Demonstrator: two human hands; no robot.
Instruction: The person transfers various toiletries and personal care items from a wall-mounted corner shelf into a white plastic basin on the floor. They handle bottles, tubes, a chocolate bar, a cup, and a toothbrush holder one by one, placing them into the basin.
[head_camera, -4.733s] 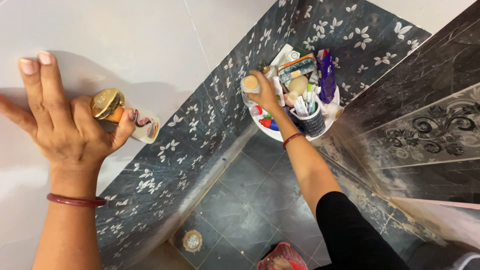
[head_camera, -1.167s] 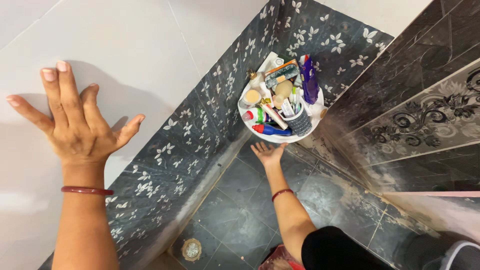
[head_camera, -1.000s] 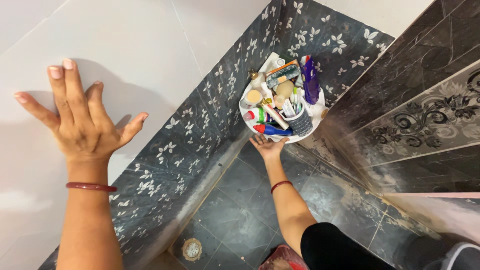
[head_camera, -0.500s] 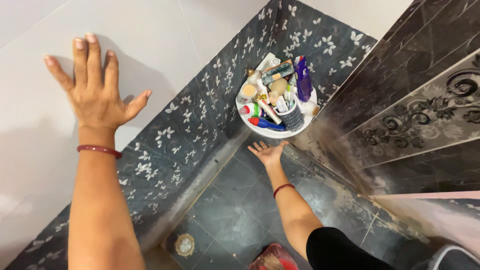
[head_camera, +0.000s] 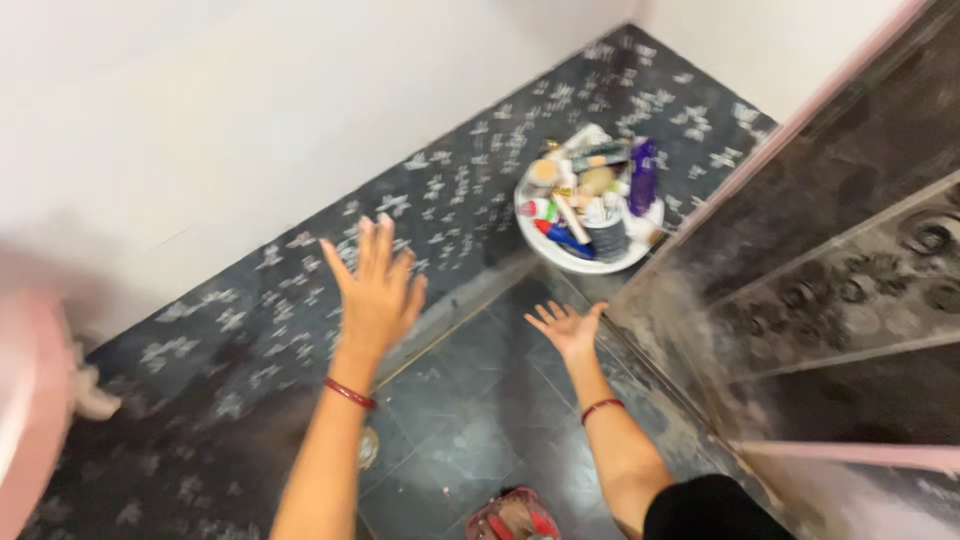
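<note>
The view is blurred by motion. My left hand (head_camera: 376, 286) is raised in front of the dark flower-patterned wall tiles, fingers spread, holding nothing. My right hand (head_camera: 567, 327) is stretched out palm up over the dark floor, below a white corner shelf (head_camera: 590, 265), and is empty too. The shelf is packed with several bottles, tubes and a dark mesh cup (head_camera: 607, 238); a purple pack (head_camera: 643, 175) stands at its right side. Neither hand touches the shelf.
White wall tiles rise above the flowered band at the left. A dark ornamented tiled wall (head_camera: 850, 300) closes the right side. A round floor drain (head_camera: 366, 447) lies near my left forearm. A pink blurred object (head_camera: 30, 390) sits at the far left.
My left hand has come off the white wall and swung right and down toward the middle. The camera has shifted and blurred. My right hand stays open below the shelf.
</note>
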